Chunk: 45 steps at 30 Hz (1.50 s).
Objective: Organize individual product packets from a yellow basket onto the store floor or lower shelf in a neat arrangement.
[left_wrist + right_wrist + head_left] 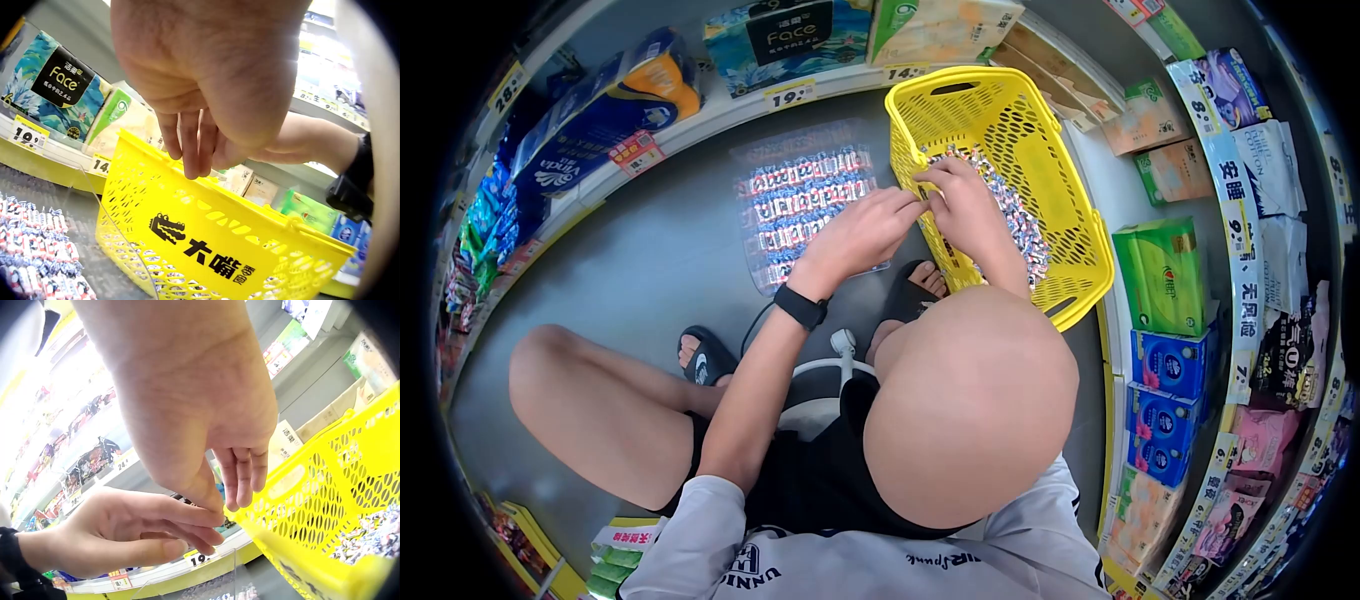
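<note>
My left hand [865, 235], with a black watch on its wrist, and my right hand [965, 205] meet fingertip to fingertip over the near rim of a yellow basket [1040, 130]. In the right wrist view the left fingers [181, 515] lie fairly straight, thumb apart from them. The right thumb [209, 494] comes down onto the left index fingertip; I cannot tell whether something small is pinched there. Many wrapped candies [1025, 225] lie in the basket. On the floor beside it, rows of similar candies [800, 205] sit in a clear plastic tray [757, 270].
Shelves curve around both sides, with tissue packs [1160, 275] at the right and a blue Vinda pack [600, 120] at the left. The person's bent knee [975, 390] stands close to the basket. A white-handled object [843, 345] is between the sandaled feet.
</note>
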Each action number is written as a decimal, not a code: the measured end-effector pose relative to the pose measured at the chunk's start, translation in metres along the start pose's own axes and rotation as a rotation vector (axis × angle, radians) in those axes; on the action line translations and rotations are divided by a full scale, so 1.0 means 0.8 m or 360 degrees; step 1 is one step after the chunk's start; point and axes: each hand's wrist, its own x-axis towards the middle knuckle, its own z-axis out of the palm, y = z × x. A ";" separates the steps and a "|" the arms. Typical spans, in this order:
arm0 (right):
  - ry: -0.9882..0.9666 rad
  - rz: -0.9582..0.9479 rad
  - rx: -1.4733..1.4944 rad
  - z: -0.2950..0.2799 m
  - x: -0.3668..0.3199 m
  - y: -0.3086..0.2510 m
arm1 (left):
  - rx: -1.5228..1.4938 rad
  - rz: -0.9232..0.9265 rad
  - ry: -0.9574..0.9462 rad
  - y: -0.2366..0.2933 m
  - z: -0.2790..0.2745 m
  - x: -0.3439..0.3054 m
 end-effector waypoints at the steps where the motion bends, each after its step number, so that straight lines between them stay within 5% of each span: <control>1: 0.0058 0.0015 -0.0015 -0.007 -0.006 0.005 | -0.0009 -0.0016 -0.0051 0.004 0.003 0.006; 11: 0.0013 0.0400 -0.0279 -0.022 -0.041 0.101 | 0.0128 0.0227 -0.0163 0.017 0.053 0.081; 13: -0.0120 0.0585 -0.0241 -0.019 -0.048 0.117 | 0.0203 0.0262 -0.0388 0.015 0.068 0.095; 15: -0.0168 0.0638 -0.0199 -0.017 -0.052 0.132 | 0.0191 0.0332 -0.0302 0.017 0.078 0.114; 17: -0.0264 0.0799 -0.0156 -0.017 -0.055 0.140 | 0.0275 0.0302 -0.0693 0.021 0.079 0.136; 21: -0.0421 0.0986 -0.0154 -0.011 -0.061 0.167 | 0.0265 0.0240 -0.0716 0.024 0.108 0.169; 31: -0.0573 0.1135 -0.0099 0.007 -0.094 0.233 | 0.0388 0.0318 -0.1138 0.021 0.187 0.214; 37: -0.0619 0.1215 0.0099 0.030 -0.117 0.261 | 0.0512 0.0073 -0.1516 0.020 0.221 0.229; 45: -0.0644 0.1269 0.0328 0.054 -0.126 0.262 | 0.0686 0.0068 -0.1598 0.008 0.281 0.217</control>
